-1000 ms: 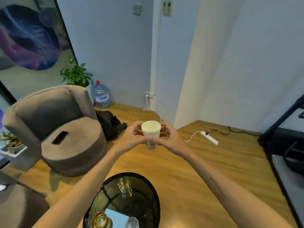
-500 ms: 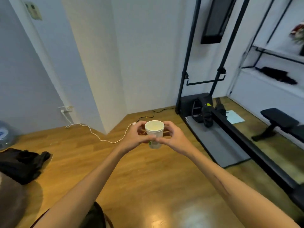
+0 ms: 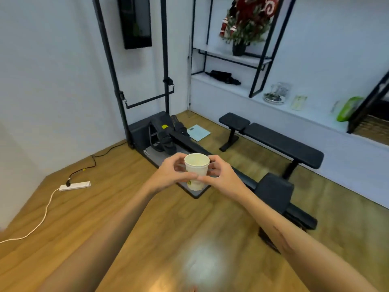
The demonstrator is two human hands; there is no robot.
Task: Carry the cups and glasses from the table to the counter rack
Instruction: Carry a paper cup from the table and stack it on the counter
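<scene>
the wooden floor (image 3: 105,218) fills most of the view, with a white wall ledge (image 3: 315,121) running along the right and a black metal shelf frame (image 3: 261,60) standing on it; a black workout seat (image 3: 273,142) and a floor exercise machine (image 3: 168,135) lie between the person and that ledge; a white power strip (image 3: 75,185) trails its cord across the floor at left; no rack can be made out for certain, though some glassware (image 3: 275,93) sits on the ledge.

the paper cup (image 3: 196,172) is in mid-air in front of the person, above the floor and touching no surface; the left hand (image 3: 170,175) and the right hand (image 3: 223,178) hold it from opposite sides, fingers (image 3: 190,175) curled against its wall, thumbs nearly meeting at the front.

what could go wrong, as a judgement: the cup is thin paper, so too hard a squeeze could buckle the wall and let it slip; whether it holds liquid i cannot tell, and if it does, a jolt in walking could slosh it over the rim; the seat and machine lie in the likely path, and catching a foot on them would risk the load.

the cup stands upright, long axis vertical, mouth upward and the narrower base down.
</scene>
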